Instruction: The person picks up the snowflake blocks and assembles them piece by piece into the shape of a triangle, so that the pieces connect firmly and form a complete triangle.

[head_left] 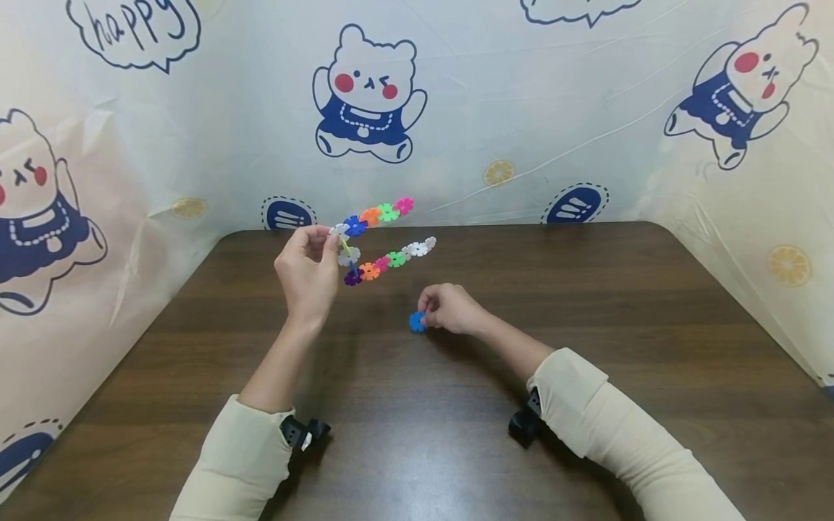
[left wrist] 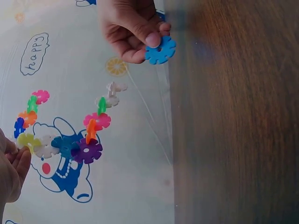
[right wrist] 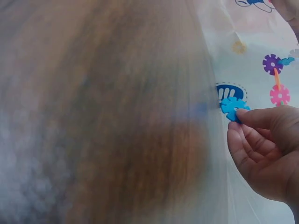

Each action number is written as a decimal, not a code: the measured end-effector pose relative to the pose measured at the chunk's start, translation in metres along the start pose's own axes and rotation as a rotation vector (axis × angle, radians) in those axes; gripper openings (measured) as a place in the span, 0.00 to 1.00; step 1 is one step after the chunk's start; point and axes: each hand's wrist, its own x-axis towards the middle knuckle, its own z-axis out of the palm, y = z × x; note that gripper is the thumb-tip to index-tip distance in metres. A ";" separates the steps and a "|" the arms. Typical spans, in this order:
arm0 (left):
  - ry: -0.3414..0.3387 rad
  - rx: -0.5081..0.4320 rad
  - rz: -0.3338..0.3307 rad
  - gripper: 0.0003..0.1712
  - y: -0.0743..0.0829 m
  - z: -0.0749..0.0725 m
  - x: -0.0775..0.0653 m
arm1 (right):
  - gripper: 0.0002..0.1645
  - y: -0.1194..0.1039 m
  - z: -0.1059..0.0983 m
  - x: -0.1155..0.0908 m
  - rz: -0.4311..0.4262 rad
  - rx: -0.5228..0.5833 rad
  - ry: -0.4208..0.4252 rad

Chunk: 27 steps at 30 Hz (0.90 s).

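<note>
My left hand (head_left: 309, 275) pinches one corner of a chain of notched plastic discs (head_left: 397, 259), held up above the far part of the table. The chain is bent into a three-sided shape with two arms pointing right in the head view. Its discs are white, blue, orange, green, pink, yellow and purple; in the left wrist view a purple disc (left wrist: 87, 150) forms one corner. Lower and to the right, my right hand (head_left: 454, 309) pinches a single blue notched disc (head_left: 417, 322) between thumb and fingers. A gap separates this blue disc from the chain.
The dark wooden table (head_left: 404, 405) spreads under both arms. Behind it hangs a pale sheet (head_left: 469, 94) printed with cartoon bears and lemon slices, meeting the table's back edge. A small black camera is strapped on each wrist.
</note>
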 end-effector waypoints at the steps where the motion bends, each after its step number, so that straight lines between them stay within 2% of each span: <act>1: -0.001 -0.001 0.001 0.10 0.000 0.000 0.000 | 0.06 0.000 0.000 0.000 0.009 0.026 0.005; 6: -0.004 -0.007 0.006 0.10 -0.001 0.001 -0.001 | 0.04 0.001 -0.003 -0.001 0.021 0.151 0.055; 11: -0.009 -0.007 0.004 0.10 -0.001 0.001 -0.001 | 0.04 0.002 -0.007 -0.003 0.026 0.215 0.124; 18: -0.020 -0.014 0.024 0.09 -0.002 0.003 -0.002 | 0.05 0.005 -0.010 -0.003 -0.016 0.320 0.255; 27: -0.067 -0.007 0.025 0.09 0.000 0.005 -0.005 | 0.06 0.001 -0.017 -0.009 -0.019 0.499 0.348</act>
